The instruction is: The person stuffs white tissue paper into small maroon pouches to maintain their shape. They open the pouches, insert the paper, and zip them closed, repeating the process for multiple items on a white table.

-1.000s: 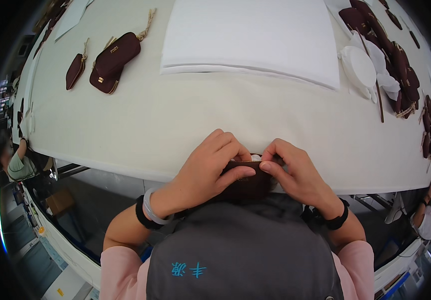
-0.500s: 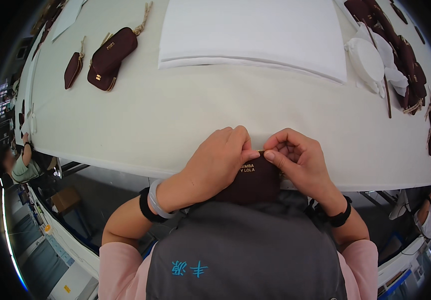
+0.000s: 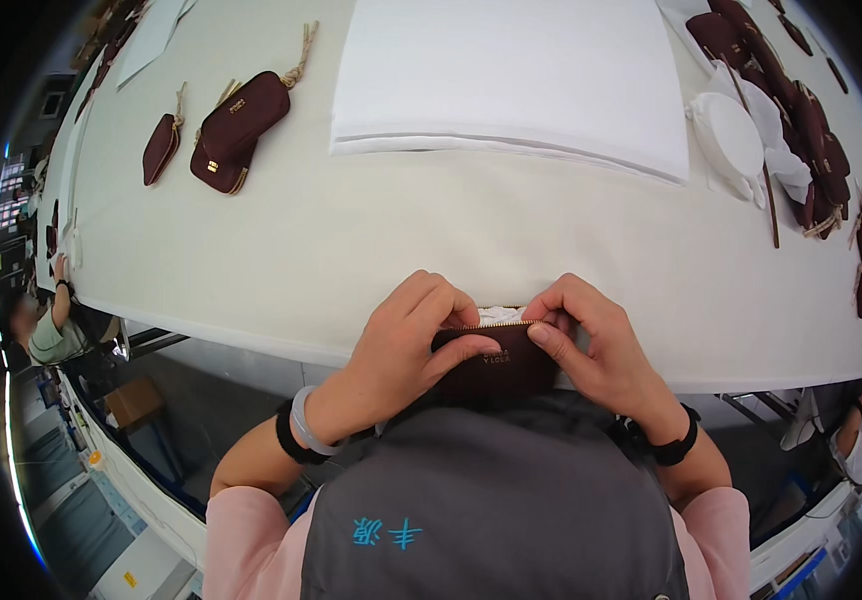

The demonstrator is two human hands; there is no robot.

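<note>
Evidently, at the frame's lower centre, the burgundy pouch [image 3: 501,372] is pinched along its unfastened zip [image 3: 511,324] by left hand [image 3: 416,325] and right hand [image 3: 593,338]; white filling [image 3: 499,314] could be snagged if the zip were drawn across it.

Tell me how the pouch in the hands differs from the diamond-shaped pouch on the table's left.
The held pouch is gripped by the left hand and right hand; the diamond-shaped pouch lies untouched on the table. The held pouch is unzipped, showing white filling; the diamond-shaped pouch shows no such opening. The diamond-shaped pouch has a beige cord; none shows on the held pouch. Both are dark burgundy.
</note>
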